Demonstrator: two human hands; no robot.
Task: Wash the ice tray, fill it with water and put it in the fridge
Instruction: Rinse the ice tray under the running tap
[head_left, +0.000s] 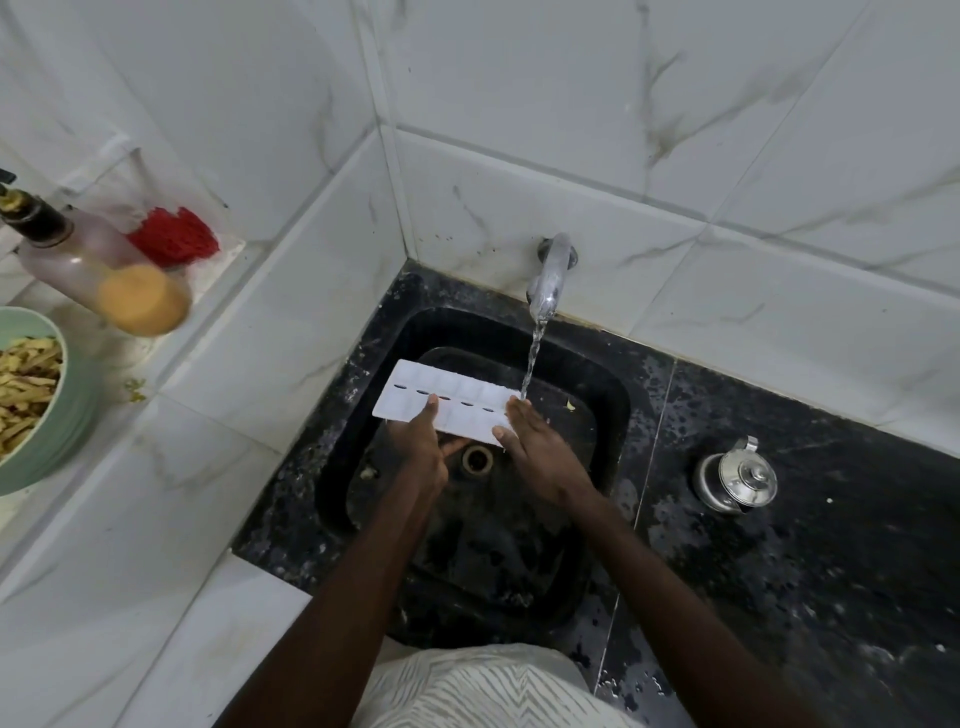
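A white ice tray (457, 397) is held level over the black sink (608, 410), its long side running left to right. My left hand (423, 447) grips its near edge at the middle, thumb on top. My right hand (535, 447) holds the tray's right end. Water runs from the chrome tap (550, 275) on the back wall and lands at the tray's right end, by my right fingertips. The sink drain (478, 460) shows below the tray between my hands.
A small steel kettle (735, 478) stands on the wet black counter (805, 545) right of the sink. On the tiled ledge at left are a soap bottle (98, 265), a red scrubber (174, 236) and a green bowl (78, 395) of cut food.
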